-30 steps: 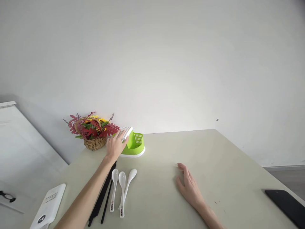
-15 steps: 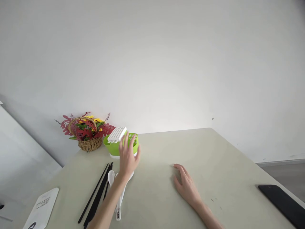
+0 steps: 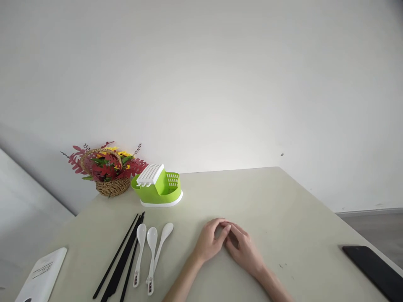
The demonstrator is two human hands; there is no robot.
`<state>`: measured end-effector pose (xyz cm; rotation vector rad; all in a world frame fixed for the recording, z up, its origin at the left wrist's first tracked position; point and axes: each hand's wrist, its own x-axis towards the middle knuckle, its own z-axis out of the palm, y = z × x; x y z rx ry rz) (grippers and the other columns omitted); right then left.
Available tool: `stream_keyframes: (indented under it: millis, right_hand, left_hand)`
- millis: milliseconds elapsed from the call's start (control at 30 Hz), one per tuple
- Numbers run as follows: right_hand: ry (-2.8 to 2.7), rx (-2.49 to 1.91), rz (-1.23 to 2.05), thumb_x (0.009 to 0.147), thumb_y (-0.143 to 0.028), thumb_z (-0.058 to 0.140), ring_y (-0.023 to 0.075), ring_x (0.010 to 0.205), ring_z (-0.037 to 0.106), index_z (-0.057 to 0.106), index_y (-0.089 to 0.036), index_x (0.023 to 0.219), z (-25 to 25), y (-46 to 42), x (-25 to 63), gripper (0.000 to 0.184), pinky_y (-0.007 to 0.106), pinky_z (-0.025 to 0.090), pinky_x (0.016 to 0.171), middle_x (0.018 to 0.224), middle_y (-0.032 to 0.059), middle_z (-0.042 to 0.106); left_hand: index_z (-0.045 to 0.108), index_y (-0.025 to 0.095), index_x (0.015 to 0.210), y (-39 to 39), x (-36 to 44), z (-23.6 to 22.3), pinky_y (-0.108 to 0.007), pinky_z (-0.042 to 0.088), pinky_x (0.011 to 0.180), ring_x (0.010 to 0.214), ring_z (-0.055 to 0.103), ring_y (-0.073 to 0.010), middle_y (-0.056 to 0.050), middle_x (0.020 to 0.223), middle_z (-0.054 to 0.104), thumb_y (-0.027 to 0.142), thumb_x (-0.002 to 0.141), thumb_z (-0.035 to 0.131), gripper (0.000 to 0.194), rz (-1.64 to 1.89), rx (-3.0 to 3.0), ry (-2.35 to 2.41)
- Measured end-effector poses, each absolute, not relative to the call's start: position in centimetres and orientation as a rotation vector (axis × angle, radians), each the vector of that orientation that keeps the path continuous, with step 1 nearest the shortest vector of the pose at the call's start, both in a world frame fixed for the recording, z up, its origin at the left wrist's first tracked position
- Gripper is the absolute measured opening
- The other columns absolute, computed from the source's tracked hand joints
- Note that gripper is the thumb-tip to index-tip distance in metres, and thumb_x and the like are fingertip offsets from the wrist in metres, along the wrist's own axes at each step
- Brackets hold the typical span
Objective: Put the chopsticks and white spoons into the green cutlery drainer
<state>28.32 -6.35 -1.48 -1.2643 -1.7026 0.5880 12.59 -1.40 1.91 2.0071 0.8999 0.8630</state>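
My left hand (image 3: 211, 239) and my right hand (image 3: 244, 247) rest on the pale table, fingertips meeting in the middle. Both are loosely curved, thumbs apart from the fingers, and I see nothing held in either. Left of my left hand lie three white spoons, a left one (image 3: 139, 256), a middle one (image 3: 151, 260) and a right one (image 3: 161, 247) whose handle crosses the middle one's. Several black chopsticks (image 3: 124, 256) lie bunched beside them. Behind stands a green utensil holder (image 3: 151, 193) with a white slotted top (image 3: 151, 173) and white base.
A wicker basket (image 3: 113, 187) of artificial red and yellow flowers stands at the back left against the wall. At the front left lies a white flat object (image 3: 42, 274) with print. A black phone (image 3: 371, 268) lies near the right edge of the table (image 3: 239, 188).
My left hand has drawn back from the utensil holder and come down against my right hand's fingertips. My right hand has stayed nearly in place. The view has shifted slightly.
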Motion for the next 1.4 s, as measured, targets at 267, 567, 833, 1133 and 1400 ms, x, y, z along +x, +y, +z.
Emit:
stream_keyframes:
  millis: [267,567,833,1133,1400]
  right_hand:
    - [-1.69,-1.298,0.665,0.1,-0.021,0.045,0.0234,0.108,0.068,0.064,-0.026,0.13,-1.01,-6.54,28.02,0.035,0.036,0.056,0.092,0.124,0.0095,0.072]
    - [-1.644,-1.35,0.639,0.102,-0.027,0.042,0.0238,0.096,0.068,0.067,-0.023,0.109,-1.18,-6.38,27.88,0.026,0.036,0.055,0.083,0.104,0.0095,0.073]
    - [-1.584,-1.35,0.651,0.102,-0.031,0.045,0.023,0.093,0.071,0.068,-0.024,0.107,-1.15,-6.47,27.94,0.025,0.033,0.056,0.079,0.104,0.0084,0.075]
    - [-1.583,-1.352,0.683,0.103,-0.031,0.044,0.0218,0.088,0.069,0.069,-0.024,0.109,-1.15,-6.48,27.97,0.026,0.033,0.054,0.076,0.104,0.0079,0.074]
    - [-1.583,-1.343,0.696,0.102,-0.031,0.044,0.0218,0.089,0.069,0.068,-0.024,0.106,-1.4,-6.39,28.07,0.025,0.034,0.054,0.078,0.104,0.0079,0.074]
  left_hand:
    - [0.072,0.024,0.11,-1.06,12.23,2.2,-0.034,0.054,0.097,0.104,0.071,-0.0214,-0.006,0.111,0.077,0.046,0.105,0.048,0.033,0.833,1.942,0.913]
    - [0.072,0.025,0.112,-1.17,12.26,1.96,-0.034,0.053,0.097,0.105,0.07,-0.0213,-0.005,0.11,0.077,0.045,0.106,0.047,0.033,0.818,2.003,0.95]
    - [0.073,0.026,0.113,-1.31,12.22,2.01,-0.034,0.053,0.095,0.101,0.069,-0.0205,-0.004,0.106,0.077,0.042,0.106,0.047,0.031,0.82,2.048,0.946]
    - [0.073,0.029,0.114,-1.47,12.22,1.98,-0.033,0.052,0.094,0.1,0.069,-0.0201,-0.002,0.106,0.077,0.041,0.106,0.047,0.03,0.827,2.065,0.95]
    - [0.073,0.027,0.111,-1.42,12.22,1.98,-0.034,0.052,0.094,0.1,0.068,-0.0207,-0.004,0.106,0.077,0.043,0.106,0.046,0.032,0.806,2.084,0.963]
